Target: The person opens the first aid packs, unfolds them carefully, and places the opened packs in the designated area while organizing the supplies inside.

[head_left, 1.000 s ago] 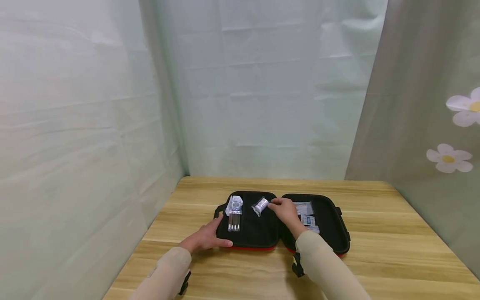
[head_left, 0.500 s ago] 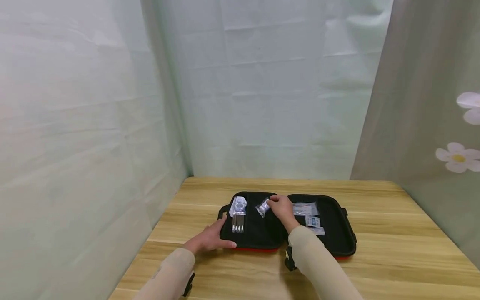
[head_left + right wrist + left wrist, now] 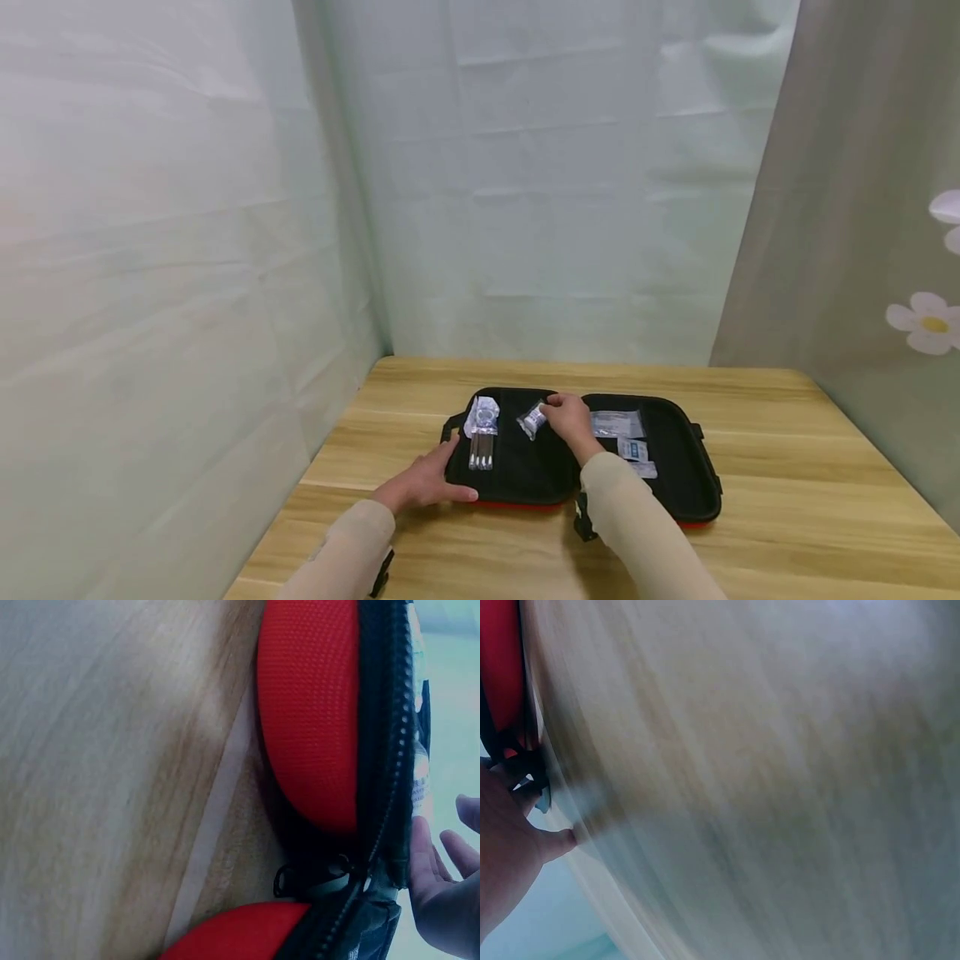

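Observation:
A zippered case (image 3: 525, 483), red outside and black inside, lies unfolded on the wooden table. At its left front corner my left hand (image 3: 423, 482) rests with thumb and fingers spread, the thumb along the front edge. Inside the left half, my right hand (image 3: 570, 421) pinches the right end of a small white roll in clear wrapping (image 3: 533, 419). In the right wrist view the thumb lies against the wrapped roll (image 3: 420, 776), other fingers raised above it. Left of the roll lie a clear packet of slim dark sticks (image 3: 482, 452) and a white wrapped item (image 3: 485, 410).
Flat sealed packets (image 3: 617, 423) and a small blue-and-white sachet (image 3: 632, 450) lie in the case's right half. Pale curtains (image 3: 562, 208) stand behind the wooden table (image 3: 795, 467) and along its sides.
The whole scene has shifted slightly rightward as the head view turned. My right hand has stayed at the wrapped roll and my left hand at the case corner.

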Motion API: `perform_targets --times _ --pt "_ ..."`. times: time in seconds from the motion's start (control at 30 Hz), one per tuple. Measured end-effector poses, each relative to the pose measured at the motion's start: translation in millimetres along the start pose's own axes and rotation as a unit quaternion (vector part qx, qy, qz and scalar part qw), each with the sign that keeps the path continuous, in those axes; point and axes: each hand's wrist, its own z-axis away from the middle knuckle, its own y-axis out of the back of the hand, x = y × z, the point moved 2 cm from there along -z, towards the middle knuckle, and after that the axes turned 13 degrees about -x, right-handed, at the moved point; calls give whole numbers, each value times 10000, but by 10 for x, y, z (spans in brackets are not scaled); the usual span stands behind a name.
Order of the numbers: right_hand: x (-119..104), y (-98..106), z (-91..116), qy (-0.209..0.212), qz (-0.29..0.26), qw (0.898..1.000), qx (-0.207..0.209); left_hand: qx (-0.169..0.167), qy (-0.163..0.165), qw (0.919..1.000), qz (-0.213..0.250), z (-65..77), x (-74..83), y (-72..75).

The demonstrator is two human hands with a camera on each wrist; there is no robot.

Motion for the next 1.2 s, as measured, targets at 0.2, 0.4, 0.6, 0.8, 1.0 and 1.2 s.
perform_targets --times 0.2,0.4,0.6,0.8,1.0,1.2 --pt "-17 -14 5 36 -59 9996 -283 38 -10 9999 -96 0 -17 16" --pt "-45 -26 47 130 -56 9983 -566 95 -304 9992 -251 3 -5 45" --pt "-34 -26 59 137 8 9971 -755 112 -208 9996 -166 -2 4 44" --pt "-26 -7 81 247 193 9966 -766 119 -287 9994 -182 -4 10 38" --pt "-6 -14 66 365 311 9967 -650 79 -306 9994 -144 -6 16 18" --pt "-8 -73 46 620 640 9923 -855 42 -251 9996 -111 -3 17 10"
